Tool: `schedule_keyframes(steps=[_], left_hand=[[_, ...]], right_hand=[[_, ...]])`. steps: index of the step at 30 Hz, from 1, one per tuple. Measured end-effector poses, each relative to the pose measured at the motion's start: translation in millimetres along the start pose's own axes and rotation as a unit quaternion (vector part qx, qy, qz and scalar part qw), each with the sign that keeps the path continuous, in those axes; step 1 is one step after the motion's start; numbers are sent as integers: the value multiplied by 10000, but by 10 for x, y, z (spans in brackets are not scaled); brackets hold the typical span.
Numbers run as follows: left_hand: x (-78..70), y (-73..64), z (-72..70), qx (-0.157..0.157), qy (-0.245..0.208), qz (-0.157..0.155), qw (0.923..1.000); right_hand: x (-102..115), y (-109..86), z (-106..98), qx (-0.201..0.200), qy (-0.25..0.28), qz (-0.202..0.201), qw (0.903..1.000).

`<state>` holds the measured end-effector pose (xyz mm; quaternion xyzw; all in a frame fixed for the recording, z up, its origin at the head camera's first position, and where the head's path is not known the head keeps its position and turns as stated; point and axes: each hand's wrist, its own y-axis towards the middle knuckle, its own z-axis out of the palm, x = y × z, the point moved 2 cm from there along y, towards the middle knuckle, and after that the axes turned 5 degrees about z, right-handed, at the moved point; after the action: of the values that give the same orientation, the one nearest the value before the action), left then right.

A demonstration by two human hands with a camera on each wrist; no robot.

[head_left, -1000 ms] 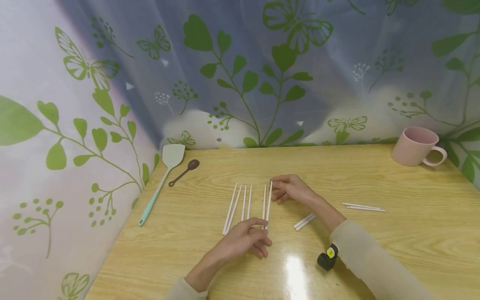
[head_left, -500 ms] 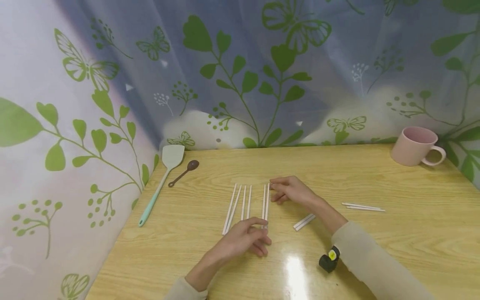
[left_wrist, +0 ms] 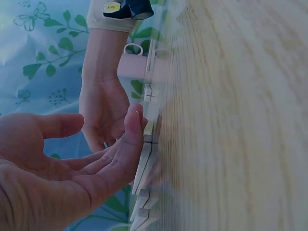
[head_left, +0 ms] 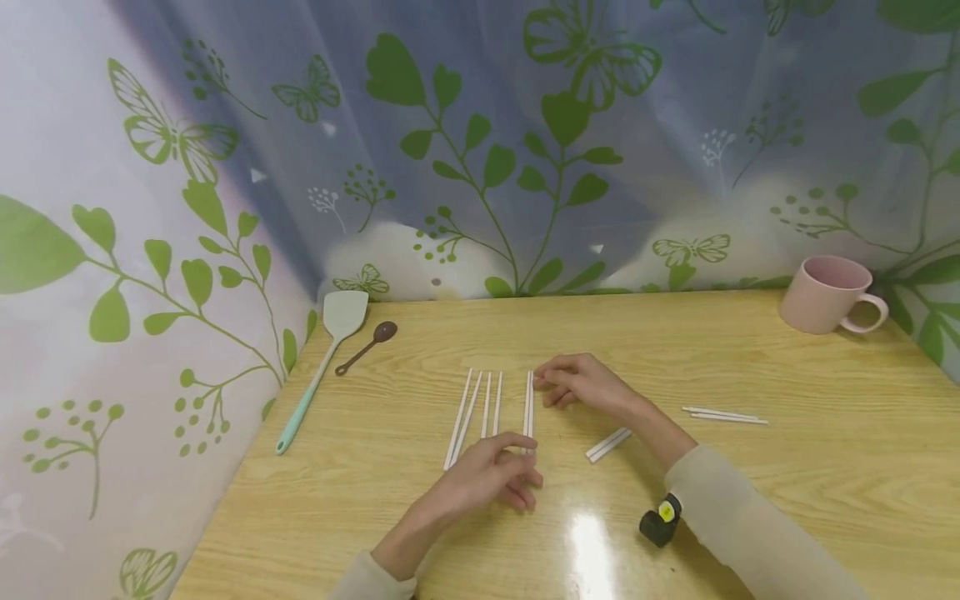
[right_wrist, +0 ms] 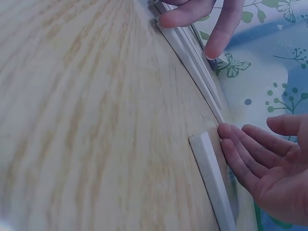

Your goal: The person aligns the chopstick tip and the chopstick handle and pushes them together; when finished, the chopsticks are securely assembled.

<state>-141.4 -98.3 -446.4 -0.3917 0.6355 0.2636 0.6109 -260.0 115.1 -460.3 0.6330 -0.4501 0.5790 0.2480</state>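
Note:
On the wooden table, a pair of white chopsticks (head_left: 528,408) lies side by side, pointing away from the person. The right hand (head_left: 580,383) touches the far tip of the right-hand stick, its fingers (right_wrist: 243,144) extended and the thumb apart in the right wrist view. Near the close ends, the left hand (head_left: 483,477) rests its fingertips against the same pair, fingers (left_wrist: 132,139) fairly straight in the left wrist view. Two more pairs lie to the left: one chopstick pair (head_left: 462,417) in full view, the other pair (head_left: 491,404) partly hidden by the left hand.
Another chopstick pair (head_left: 607,445) lies partly under the right forearm, and a further pair (head_left: 724,415) lies to its right. A pink mug (head_left: 827,293) stands at the back right. A spatula (head_left: 318,371) and a brown spoon (head_left: 367,347) lie at the left.
The right-hand chopstick's far end has moved left under the right hand's fingertips, narrowing the gap to its neighbour. The right hand shifted slightly left; the left hand stayed put.

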Motion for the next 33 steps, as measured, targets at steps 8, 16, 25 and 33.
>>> schedule_keyframes(steps=[8,16,25,33], left_hand=[[-120,177,-5,-156,238,160,9995],[-219,489,23,26,451,303,9985],[-214,752,128,200,537,312,9979],[-163,919,250,609,853,240,9942]], right_hand=[[-6,-98,-120,149,21,-85,9998],[-34,-376,-403,62,146,-280,9995],[-152,-809,-921,-508,-286,-250,9980],[-321,-1191,-1289,-1176,-925,-68,9887]])
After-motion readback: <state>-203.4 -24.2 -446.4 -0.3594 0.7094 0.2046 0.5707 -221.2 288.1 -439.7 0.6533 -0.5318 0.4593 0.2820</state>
